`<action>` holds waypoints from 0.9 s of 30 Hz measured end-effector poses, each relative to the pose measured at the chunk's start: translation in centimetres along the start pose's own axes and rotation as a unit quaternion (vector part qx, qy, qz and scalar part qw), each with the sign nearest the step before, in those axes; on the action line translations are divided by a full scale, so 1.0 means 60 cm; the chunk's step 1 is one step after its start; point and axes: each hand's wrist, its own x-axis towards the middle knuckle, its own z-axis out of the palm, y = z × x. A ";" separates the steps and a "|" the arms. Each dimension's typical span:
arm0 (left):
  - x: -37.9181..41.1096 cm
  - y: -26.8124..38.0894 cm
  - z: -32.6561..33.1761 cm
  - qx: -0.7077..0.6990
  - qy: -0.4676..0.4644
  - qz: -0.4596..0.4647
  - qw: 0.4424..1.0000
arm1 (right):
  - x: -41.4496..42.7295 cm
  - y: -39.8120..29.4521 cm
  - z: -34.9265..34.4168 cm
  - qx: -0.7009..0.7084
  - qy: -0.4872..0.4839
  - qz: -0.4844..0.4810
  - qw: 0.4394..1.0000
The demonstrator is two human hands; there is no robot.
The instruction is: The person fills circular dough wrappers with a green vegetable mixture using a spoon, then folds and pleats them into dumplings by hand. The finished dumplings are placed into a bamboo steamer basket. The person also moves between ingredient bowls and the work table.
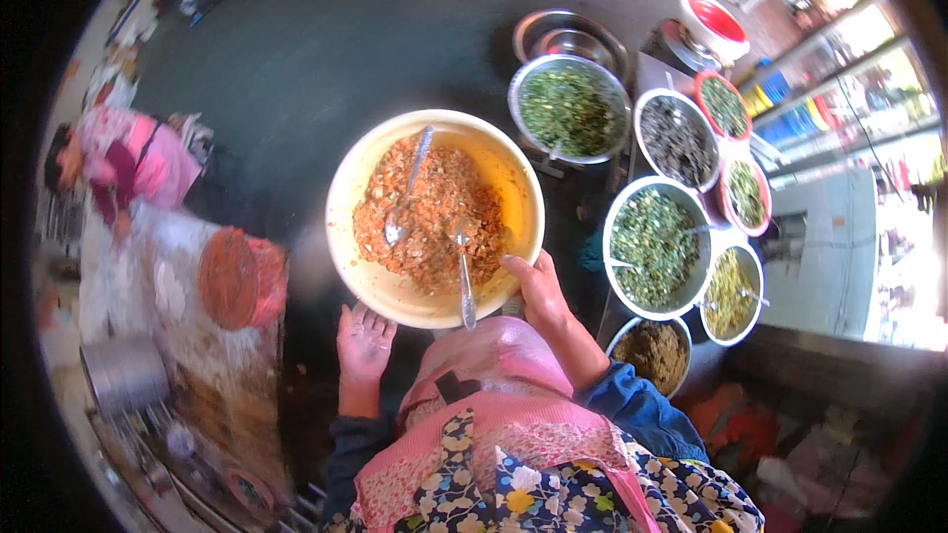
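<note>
A large cream basin (342, 237) holds an orange-brown chopped filling (437, 207). Two metal spoons lie in it, one (422, 163) towards the far left side, the other (466, 281) leaning over the near rim. My right hand (544, 289) grips the basin's near right rim, thumb on top. My left hand (365, 344) is at the near left underside, palm up with fingers apart; whether it bears the basin's weight I cannot tell.
Several bowls of chopped greens (655, 248), dark filling (678, 141) and brown filling (652, 355) stand at the right. A steel basin of greens (569, 107) is ahead. At left are a floury worktable (244, 385), a round red-brown block (229, 277) and a person (141, 155) bending.
</note>
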 end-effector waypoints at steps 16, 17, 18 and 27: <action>-0.074 0.224 -0.397 -0.197 0.083 0.186 0.959 | 0.057 0.216 0.430 -0.085 -0.162 0.126 0.975; -0.096 0.241 -0.402 -0.210 0.101 0.194 0.953 | 0.053 0.222 0.455 -0.086 -0.164 0.152 0.971; -0.113 0.260 -0.403 -0.216 0.107 0.197 0.950 | 0.049 0.225 0.477 -0.082 -0.159 0.166 0.970; -0.047 0.266 -0.391 -0.177 0.026 0.147 0.973 | 0.071 0.244 0.456 -0.021 -0.117 0.191 0.974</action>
